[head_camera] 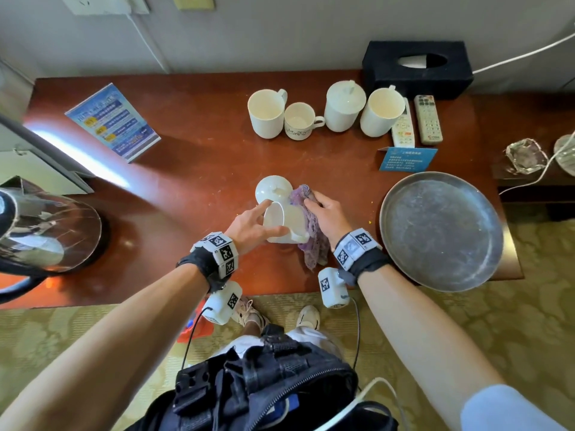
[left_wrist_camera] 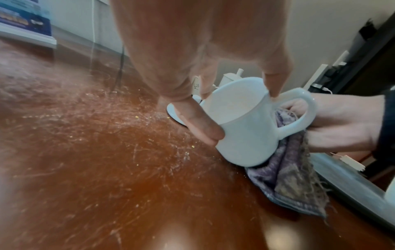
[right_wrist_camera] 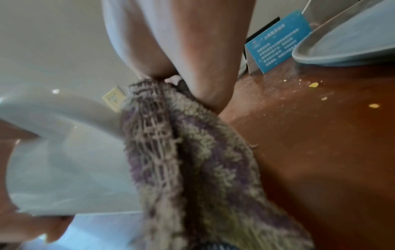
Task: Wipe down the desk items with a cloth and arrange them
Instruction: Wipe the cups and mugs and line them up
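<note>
A white mug [head_camera: 286, 222] is tilted on its side just above the desk near the front middle. My left hand [head_camera: 252, 225] pinches it at the rim, thumb [left_wrist_camera: 198, 123] on one side and a fingertip [left_wrist_camera: 275, 81] by the handle. My right hand [head_camera: 326, 213] grips a purple cloth [head_camera: 312, 241] and presses it against the mug's far side and handle. In the left wrist view the cloth [left_wrist_camera: 295, 177] hangs down from the mug [left_wrist_camera: 245, 128] onto the wood. The right wrist view shows the cloth [right_wrist_camera: 192, 160] bunched against the mug [right_wrist_camera: 64, 169].
A white lid [head_camera: 272, 188] lies just behind the mug. A round metal tray [head_camera: 441, 231] sits at the right front. Several white cups [head_camera: 266, 115], two remotes [head_camera: 428, 119], a black tissue box [head_camera: 417, 70] and a blue card [head_camera: 407, 158] stand behind. A kettle [head_camera: 40, 231] is far left.
</note>
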